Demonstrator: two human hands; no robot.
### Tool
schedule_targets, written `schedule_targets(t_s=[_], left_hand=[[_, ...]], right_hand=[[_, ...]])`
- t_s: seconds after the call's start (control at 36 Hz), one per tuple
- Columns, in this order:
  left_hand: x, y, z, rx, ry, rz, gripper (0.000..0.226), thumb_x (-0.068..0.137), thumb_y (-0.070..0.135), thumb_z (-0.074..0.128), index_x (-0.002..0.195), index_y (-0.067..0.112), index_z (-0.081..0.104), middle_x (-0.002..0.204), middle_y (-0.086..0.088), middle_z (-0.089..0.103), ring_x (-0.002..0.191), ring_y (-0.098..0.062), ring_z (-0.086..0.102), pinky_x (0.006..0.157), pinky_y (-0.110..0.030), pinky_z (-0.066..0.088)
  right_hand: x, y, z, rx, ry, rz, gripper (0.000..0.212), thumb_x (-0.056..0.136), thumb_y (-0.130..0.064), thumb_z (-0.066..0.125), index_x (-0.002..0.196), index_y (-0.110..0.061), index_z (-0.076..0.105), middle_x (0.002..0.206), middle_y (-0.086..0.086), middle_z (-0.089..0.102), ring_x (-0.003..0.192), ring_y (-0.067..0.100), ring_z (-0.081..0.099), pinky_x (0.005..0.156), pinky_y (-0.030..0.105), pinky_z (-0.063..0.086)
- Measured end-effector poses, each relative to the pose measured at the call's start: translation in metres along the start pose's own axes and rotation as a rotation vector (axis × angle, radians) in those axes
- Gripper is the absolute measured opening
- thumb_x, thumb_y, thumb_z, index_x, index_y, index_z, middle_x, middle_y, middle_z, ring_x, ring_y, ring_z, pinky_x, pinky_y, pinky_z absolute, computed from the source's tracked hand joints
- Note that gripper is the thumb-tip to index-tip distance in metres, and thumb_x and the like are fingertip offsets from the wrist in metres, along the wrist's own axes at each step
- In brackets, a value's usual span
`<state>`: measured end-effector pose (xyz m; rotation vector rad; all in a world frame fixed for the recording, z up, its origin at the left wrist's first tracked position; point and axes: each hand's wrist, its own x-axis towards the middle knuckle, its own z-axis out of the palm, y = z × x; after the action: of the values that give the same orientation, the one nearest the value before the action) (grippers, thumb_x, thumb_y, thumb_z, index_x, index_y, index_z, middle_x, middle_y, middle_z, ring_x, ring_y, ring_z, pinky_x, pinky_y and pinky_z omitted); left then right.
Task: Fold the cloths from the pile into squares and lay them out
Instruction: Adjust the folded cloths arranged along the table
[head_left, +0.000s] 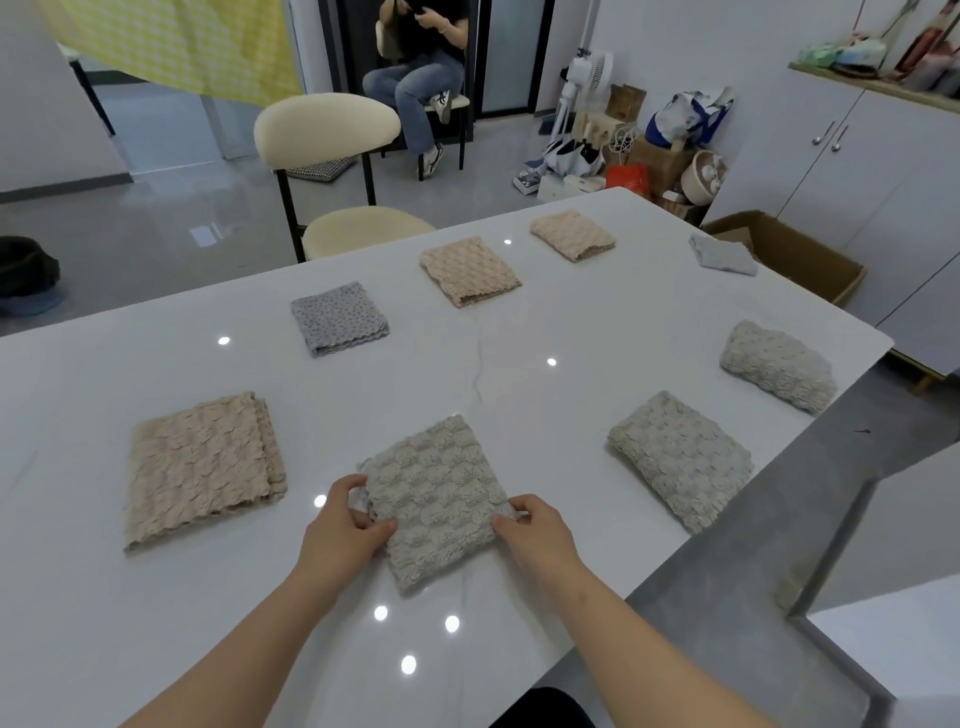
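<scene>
Both hands are on the folded grey cloth (441, 499), lying flat on the white table (156, 623). The left hand (347, 525) pinches its left edge, thumb on top, and the right hand (535, 522) pinches its right edge. Left of that cloth sits a folded beige cloth (202, 467), and right of it a second grey square (680, 460). Beyond it run a spotted blue-grey cloth (337, 317) and a beige square (470, 270)

Near cloth (441, 499) front-centre on table (104, 597), other cloths (467, 270) beside, beyond (chair (327, 124) behind)
</scene>
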<state>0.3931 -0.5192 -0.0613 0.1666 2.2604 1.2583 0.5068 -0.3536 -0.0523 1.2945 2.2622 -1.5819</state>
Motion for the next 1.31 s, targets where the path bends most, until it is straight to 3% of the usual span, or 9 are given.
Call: schedule_targets(t_s=[0.17,0.39,0.75,1.03,1.14,1.31], left_hand=[[-0.002,-0.009,-0.004,-0.028,-0.011,-0.022,0.059,0.080,0.013,0.071,0.129,0.020,0.039,0.072,-0.007,0.061,0.075,-0.023,0.061,0.082,-0.040,0.050],[-0.001,-0.014,-0.005,-0.086,-0.027,-0.050,0.069,0.078,0.012,0.072,0.135,0.017,0.033,0.073,-0.008,0.061,0.074,-0.025,0.062,0.082,-0.041,0.050],[-0.004,-0.016,-0.006,-0.112,-0.049,-0.050,0.070,0.078,0.010,0.073,0.135,0.016,0.033,0.072,-0.009,0.060,0.070,-0.023,0.060,0.070,-0.031,0.048],[-0.013,-0.019,-0.008,-0.113,-0.041,-0.059,0.069,0.079,0.009,0.072,0.135,0.016,0.033,0.074,-0.010,0.061,0.072,-0.025,0.062,0.072,-0.033,0.049],[-0.018,-0.017,-0.004,-0.100,-0.028,-0.044,0.055,0.081,0.012,0.070,0.124,0.018,0.038,0.075,-0.009,0.062,0.073,-0.024,0.061,0.080,-0.039,0.050],[-0.021,-0.016,-0.001,-0.079,-0.001,-0.038,0.031,0.080,0.011,0.070,0.098,0.011,0.045,0.069,-0.007,0.057,0.066,-0.022,0.058,0.080,-0.044,0.048]], right_hand=[[-0.005,0.002,-0.001,-0.005,-0.025,-0.002,0.004,0.084,-0.032,0.058,0.083,-0.034,0.054,0.084,-0.016,0.056,0.092,0.013,0.056,0.098,0.035,0.042],[-0.009,0.005,-0.002,-0.028,-0.052,-0.023,0.002,0.086,-0.031,0.056,0.088,-0.031,0.054,0.080,-0.016,0.053,0.087,0.011,0.053,0.095,0.032,0.041],[-0.013,0.003,-0.003,-0.031,-0.064,-0.030,0.002,0.085,-0.028,0.055,0.085,-0.030,0.055,0.080,-0.014,0.054,0.087,0.011,0.054,0.095,0.032,0.042],[-0.017,0.006,-0.003,-0.078,-0.078,-0.071,0.001,0.086,-0.031,0.055,0.085,-0.030,0.054,0.084,-0.014,0.056,0.090,0.012,0.056,0.096,0.033,0.042],[-0.019,0.011,-0.005,-0.086,-0.065,-0.106,0.004,0.087,-0.029,0.054,0.084,-0.026,0.054,0.075,-0.013,0.053,0.076,0.007,0.050,0.087,0.028,0.040],[-0.020,0.014,-0.004,-0.076,-0.023,-0.118,0.008,0.087,-0.028,0.053,0.091,-0.022,0.056,0.075,-0.014,0.052,0.075,0.007,0.050,0.080,0.025,0.038]])
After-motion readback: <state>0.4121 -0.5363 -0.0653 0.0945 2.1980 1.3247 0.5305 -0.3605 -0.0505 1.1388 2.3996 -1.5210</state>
